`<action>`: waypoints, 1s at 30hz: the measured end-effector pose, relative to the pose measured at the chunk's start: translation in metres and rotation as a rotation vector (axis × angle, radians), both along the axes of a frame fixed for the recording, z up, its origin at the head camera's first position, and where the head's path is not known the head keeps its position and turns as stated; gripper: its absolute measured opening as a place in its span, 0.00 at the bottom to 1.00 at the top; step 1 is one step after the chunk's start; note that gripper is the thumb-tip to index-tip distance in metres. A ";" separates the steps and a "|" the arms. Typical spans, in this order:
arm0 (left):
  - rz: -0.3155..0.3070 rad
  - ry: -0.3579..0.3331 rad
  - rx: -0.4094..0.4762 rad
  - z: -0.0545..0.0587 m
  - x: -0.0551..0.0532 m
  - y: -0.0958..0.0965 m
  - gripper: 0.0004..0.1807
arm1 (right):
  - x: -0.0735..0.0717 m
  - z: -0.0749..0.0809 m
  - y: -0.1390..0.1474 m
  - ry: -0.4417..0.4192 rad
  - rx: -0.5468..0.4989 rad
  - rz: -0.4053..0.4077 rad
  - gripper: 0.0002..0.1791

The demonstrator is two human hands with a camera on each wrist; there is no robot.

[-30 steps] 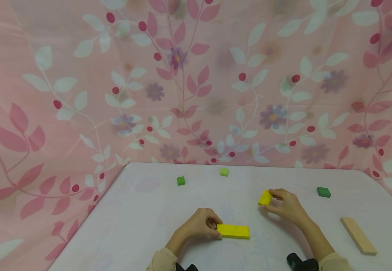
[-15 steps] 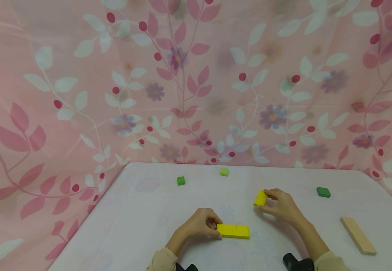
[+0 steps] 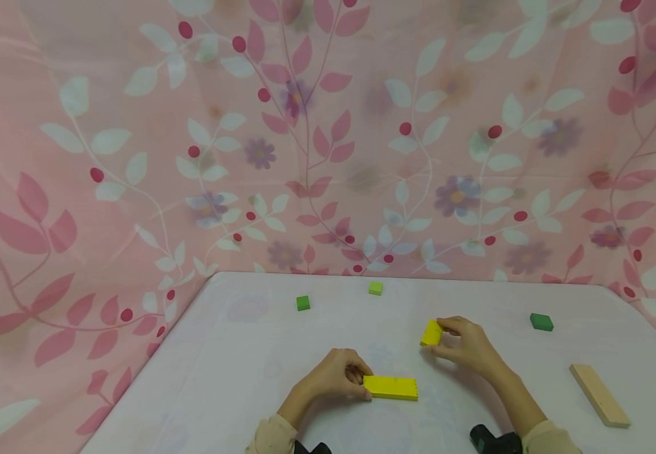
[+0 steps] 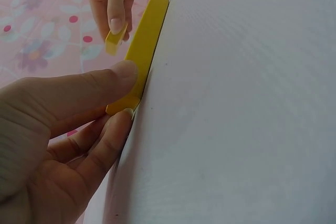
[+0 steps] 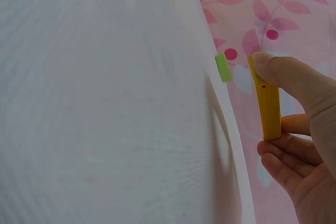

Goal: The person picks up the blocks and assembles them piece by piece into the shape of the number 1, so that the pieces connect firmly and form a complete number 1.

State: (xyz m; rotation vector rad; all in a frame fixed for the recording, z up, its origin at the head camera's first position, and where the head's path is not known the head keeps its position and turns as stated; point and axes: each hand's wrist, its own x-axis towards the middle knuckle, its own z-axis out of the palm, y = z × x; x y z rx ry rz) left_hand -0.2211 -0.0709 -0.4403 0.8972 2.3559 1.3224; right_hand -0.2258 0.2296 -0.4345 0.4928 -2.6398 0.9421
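Thumb and fingers of my left hand (image 3: 336, 376) pinch the left end of a long yellow block (image 3: 391, 388), which lies on the white table. The left wrist view shows the thumb on one face of this long yellow block (image 4: 148, 35) and fingertips at its end. Farther back and to the right, my right hand (image 3: 473, 345) holds a shorter yellow block (image 3: 432, 333) between thumb and fingers. In the right wrist view this short yellow block (image 5: 269, 106) appears raised off the tabletop, its two ends pinched. The two yellow blocks are apart.
On the white table (image 3: 220, 378), a green block (image 3: 302, 303) and a light green block (image 3: 375, 288) sit near the back edge. A dark green block (image 3: 541, 322) and a bare wooden plank (image 3: 600, 395) lie to the right. Behind hangs a flowered pink cloth (image 3: 328, 157).
My right hand has moved a little to the left with the short yellow block. The left hand and the long yellow block have stayed in place.
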 end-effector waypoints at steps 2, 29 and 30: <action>0.000 -0.005 0.004 0.000 0.000 0.000 0.17 | 0.000 0.000 -0.001 -0.003 -0.004 0.004 0.32; 0.000 -0.021 0.005 0.001 0.000 0.000 0.17 | -0.004 -0.001 -0.013 -0.002 0.002 0.052 0.32; 0.000 -0.020 0.004 0.001 0.000 0.000 0.17 | -0.004 -0.001 -0.013 0.001 0.001 0.054 0.32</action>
